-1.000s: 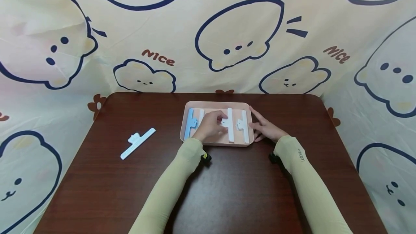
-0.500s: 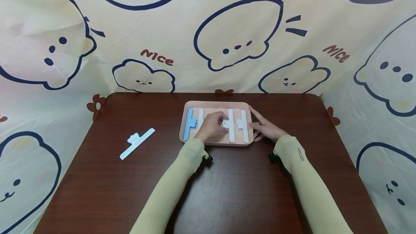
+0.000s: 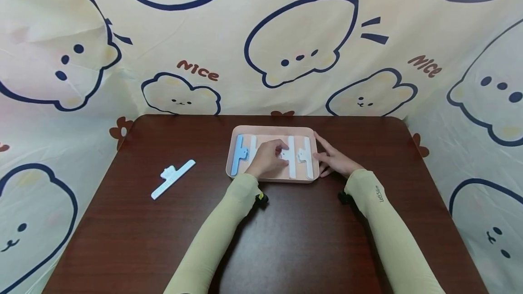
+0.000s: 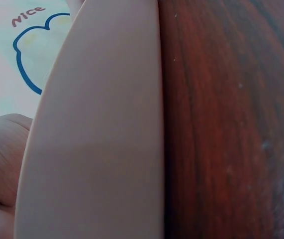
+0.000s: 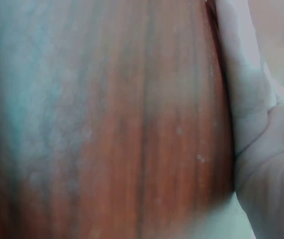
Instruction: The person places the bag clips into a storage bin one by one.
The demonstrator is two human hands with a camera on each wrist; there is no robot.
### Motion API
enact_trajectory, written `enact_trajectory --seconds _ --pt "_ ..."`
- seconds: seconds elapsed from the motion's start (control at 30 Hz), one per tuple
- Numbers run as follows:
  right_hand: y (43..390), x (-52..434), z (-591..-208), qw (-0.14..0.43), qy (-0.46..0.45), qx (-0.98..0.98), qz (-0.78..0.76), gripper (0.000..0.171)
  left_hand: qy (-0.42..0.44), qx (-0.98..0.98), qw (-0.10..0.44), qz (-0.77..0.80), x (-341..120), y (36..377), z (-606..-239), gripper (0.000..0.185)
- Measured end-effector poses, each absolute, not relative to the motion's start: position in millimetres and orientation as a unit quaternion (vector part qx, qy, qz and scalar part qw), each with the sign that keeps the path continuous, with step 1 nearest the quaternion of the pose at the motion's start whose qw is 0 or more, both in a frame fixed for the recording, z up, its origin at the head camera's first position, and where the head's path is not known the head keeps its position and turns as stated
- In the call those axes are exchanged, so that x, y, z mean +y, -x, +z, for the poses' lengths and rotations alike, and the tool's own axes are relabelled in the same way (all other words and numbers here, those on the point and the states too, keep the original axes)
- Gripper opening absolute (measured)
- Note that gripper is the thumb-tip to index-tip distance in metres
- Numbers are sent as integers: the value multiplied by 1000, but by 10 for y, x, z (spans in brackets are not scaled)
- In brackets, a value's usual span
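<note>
A shallow pink tray [image 3: 273, 128] holds long bag clips lying side by side. My left hand [image 3: 264, 159] reaches over its front edge and pinches the small tab of a white bag clip [image 3: 292, 160] between thumb and fingers. Farther right lies another white clip [image 3: 308, 160]. At the left end is a blue clip [image 3: 237, 155], beside a pale clip [image 3: 253, 143] that my left hand partly covers. My right hand [image 3: 338, 163] touches the tray's right side with extended fingers. The left wrist view is filled mostly by the tray's outer wall [image 4: 97, 124].
A single pale bag clip [image 3: 173, 179] lies slanted on the dark brown wooden table [image 3: 294, 239], left of the tray. Behind the table hangs a cream cloth [image 3: 229, 49] printed with cartoon outlines.
The pinched white clip has shifted very slightly right, closer to the rightmost clip. My left hand moved a touch along with it; my right hand stays at the tray's side.
</note>
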State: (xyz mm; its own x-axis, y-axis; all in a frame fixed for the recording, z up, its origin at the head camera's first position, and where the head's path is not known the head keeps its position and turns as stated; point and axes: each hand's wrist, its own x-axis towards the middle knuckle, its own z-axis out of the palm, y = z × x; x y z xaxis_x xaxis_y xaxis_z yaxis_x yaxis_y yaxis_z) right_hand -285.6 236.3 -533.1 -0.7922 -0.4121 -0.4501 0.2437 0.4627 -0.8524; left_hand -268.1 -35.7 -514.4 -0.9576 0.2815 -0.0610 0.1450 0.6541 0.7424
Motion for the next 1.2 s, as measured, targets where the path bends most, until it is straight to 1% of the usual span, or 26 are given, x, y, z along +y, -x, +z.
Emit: enact_trajectory --seconds 1.2 --pt "2839 2357 -5307 315 60 790 -522 75 -134 909 78 386 -301 2653 -5161 36"
